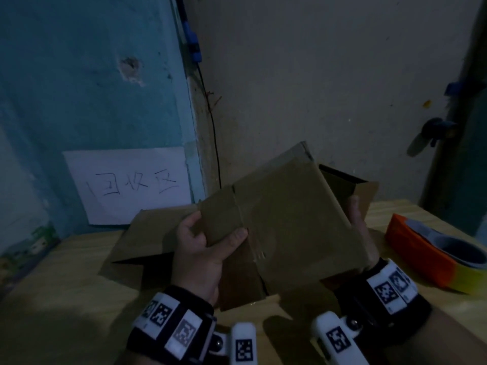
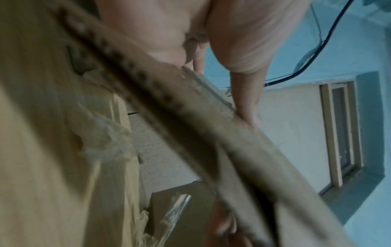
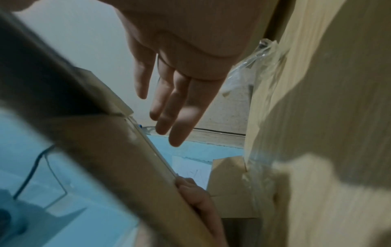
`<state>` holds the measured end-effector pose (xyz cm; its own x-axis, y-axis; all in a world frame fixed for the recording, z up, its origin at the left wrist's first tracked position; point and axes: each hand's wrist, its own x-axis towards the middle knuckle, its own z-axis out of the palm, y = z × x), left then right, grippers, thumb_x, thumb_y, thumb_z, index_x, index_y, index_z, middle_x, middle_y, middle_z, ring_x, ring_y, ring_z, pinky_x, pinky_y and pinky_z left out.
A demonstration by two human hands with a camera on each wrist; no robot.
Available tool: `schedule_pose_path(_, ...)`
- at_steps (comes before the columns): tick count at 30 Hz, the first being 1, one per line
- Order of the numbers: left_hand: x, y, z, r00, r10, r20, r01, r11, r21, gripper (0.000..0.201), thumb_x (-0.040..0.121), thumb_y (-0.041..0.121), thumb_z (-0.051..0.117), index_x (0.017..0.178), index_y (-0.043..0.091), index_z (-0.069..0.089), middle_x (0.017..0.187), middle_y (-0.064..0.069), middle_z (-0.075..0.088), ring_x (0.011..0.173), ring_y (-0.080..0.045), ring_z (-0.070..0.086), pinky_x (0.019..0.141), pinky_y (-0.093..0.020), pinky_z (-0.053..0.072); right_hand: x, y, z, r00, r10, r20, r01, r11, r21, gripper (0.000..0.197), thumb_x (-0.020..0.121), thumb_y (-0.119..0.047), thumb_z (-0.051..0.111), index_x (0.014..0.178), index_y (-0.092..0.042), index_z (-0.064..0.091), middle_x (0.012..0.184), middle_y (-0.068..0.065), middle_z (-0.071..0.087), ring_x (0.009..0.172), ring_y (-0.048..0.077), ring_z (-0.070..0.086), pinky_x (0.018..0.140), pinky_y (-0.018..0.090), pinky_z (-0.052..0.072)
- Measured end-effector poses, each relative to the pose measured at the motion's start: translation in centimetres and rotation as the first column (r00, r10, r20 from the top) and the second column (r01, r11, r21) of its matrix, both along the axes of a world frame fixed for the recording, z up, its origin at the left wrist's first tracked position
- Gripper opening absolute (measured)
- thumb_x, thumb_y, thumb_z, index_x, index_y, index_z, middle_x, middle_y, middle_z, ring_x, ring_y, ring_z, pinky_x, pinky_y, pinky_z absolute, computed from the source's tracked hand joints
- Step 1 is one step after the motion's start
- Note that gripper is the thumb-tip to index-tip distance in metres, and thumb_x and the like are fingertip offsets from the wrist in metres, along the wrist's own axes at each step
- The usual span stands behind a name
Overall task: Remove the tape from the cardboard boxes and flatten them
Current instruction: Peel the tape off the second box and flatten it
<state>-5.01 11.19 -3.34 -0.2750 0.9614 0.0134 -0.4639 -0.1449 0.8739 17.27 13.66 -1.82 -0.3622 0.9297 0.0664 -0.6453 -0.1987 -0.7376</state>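
A white paper sign [image 1: 129, 184] is hanging on the blue wall [image 1: 87, 75]; right of it, an orange tape dispenser [image 1: 432, 252] is lying.

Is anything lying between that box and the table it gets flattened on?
Yes. Under the held box a flattened cardboard sheet lies on the table, and crumpled clear tape lies there too.

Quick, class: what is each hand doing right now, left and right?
Left hand: grips the left edge of the box, thumb on top.
Right hand: open, fingers straight, steadying the box's right side.
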Motion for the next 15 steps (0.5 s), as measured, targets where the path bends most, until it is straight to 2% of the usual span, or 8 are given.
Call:
schedule_pose_path(1, 0.0, -0.1, 0.1, 1.0, 0.005, -0.012, -0.005, 1.0, 0.003, 0.11, 0.049, 0.004, 0.091, 0.142, 0.034, 0.041, 0.128, -0.01, 0.067, 0.113, -0.028, 0.069, 0.081, -0.045, 0.061, 0.1, -0.2, -0.1, 1.0, 0.019, -0.021, -0.018, 0.999, 0.048, 0.096, 0.032, -0.07, 0.09, 0.107, -0.01, 0.079, 0.099, 0.02, 0.078, 0.083, 0.034, 0.077, 0.077, 0.051, 0.057)
schedule_pose_path(3, 0.0, -0.2, 0.2, 0.999, 0.007, -0.041, -0.007, 1.0, 0.001, 0.103, 0.055, 0.004, 0.088, 0.141, 0.036, 0.041, 0.123, -0.008, 0.07, 0.111, -0.027, 0.07, 0.084, -0.048, 0.062, 0.3, -0.4, -0.2, 0.997, 0.052, -0.065, -0.044, 0.992, 0.122, 0.085, 0.038, -0.06, 0.095, 0.106, -0.011, 0.08, 0.105, 0.019, 0.077, 0.089, 0.035, 0.076, 0.072, 0.05, 0.06)
schedule_pose_path(7, -0.1, -0.2, 0.3, 0.998, 0.019, -0.064, -0.019, 1.0, 0.008, 0.1, 0.067, -0.002, 0.087, 0.149, 0.033, 0.041, 0.123, -0.008, 0.073, 0.111, -0.027, 0.072, 0.095, -0.056, 0.059, 0.4, -0.8, 0.2, 0.998, 0.008, -0.059, 0.003, 0.985, 0.172, 0.065, 0.043, -0.05, 0.095, 0.095, -0.013, 0.083, 0.091, 0.014, 0.079, 0.076, 0.029, 0.077, 0.06, 0.039, 0.061)
schedule_pose_path(8, -0.1, -0.2, 0.3, 0.998, 0.017, -0.066, -0.016, 1.0, 0.011, 0.099, 0.068, -0.002, 0.087, 0.15, 0.032, 0.042, 0.125, -0.009, 0.073, 0.112, -0.027, 0.072, 0.095, -0.057, 0.059, 0.5, -0.8, 0.4, 0.998, -0.038, -0.05, 0.045, 0.988, 0.147, 0.057, 0.046, -0.05, 0.092, 0.089, -0.014, 0.084, 0.086, 0.012, 0.079, 0.072, 0.028, 0.077, 0.057, 0.038, 0.061)
schedule_pose_path(10, -0.5, -0.2, 0.5, 0.997, -0.01, -0.071, 0.011, 1.0, 0.026, 0.098, 0.066, 0.0, 0.087, 0.15, 0.028, 0.046, 0.128, -0.012, 0.073, 0.113, -0.029, 0.073, 0.095, -0.056, 0.059, 0.7, -0.8, 0.7, 0.99, -0.122, -0.065, 0.127, 0.989, 0.082, 0.042, 0.065, -0.05, 0.074, 0.086, -0.015, 0.084, 0.082, 0.012, 0.079, 0.067, 0.027, 0.076, 0.054, 0.038, 0.061)
schedule_pose_path(11, -0.8, -0.3, 0.6, 0.996, -0.044, -0.08, 0.047, 0.998, 0.034, 0.096, 0.066, 0.002, 0.087, 0.15, 0.028, 0.048, 0.129, -0.012, 0.073, 0.112, -0.03, 0.073, 0.094, -0.056, 0.059, 0.8, -0.7, 0.9, 0.989, -0.132, -0.07, 0.135, 0.99, 0.045, 0.045, 0.07, -0.049, 0.068, 0.095, -0.014, 0.082, 0.082, 0.014, 0.078, 0.066, 0.029, 0.076, 0.054, 0.04, 0.061)
schedule_pose_path(14, -1.4, -0.7, 1.1, 0.976, -0.206, -0.066, 0.208, 0.978, 0.016, 0.088, 0.071, 0.007, 0.085, 0.148, 0.035, 0.053, 0.128, -0.014, 0.073, 0.112, -0.038, 0.073, 0.084, -0.058, 0.062, 0.9, -0.1, 0.9, 0.983, -0.171, -0.066, 0.166, 0.982, -0.087, 0.078, 0.055, -0.046, 0.084, 0.122, -0.013, 0.063, 0.078, 0.02, 0.077, 0.059, 0.035, 0.074, 0.047, 0.045, 0.059)
schedule_pose_path(15, -1.3, -0.9, 1.3, 0.963, -0.269, -0.036, 0.269, 0.963, 0.011, 0.08, 0.075, 0.007, 0.083, 0.145, 0.032, 0.057, 0.126, -0.016, 0.073, 0.109, -0.042, 0.073, 0.076, -0.055, 0.064, 1.0, 0.2, 0.7, 0.979, -0.188, -0.074, 0.179, 0.978, -0.108, 0.076, 0.062, -0.049, 0.081, 0.126, -0.014, 0.06, 0.077, 0.02, 0.077, 0.058, 0.036, 0.074, 0.046, 0.045, 0.058)
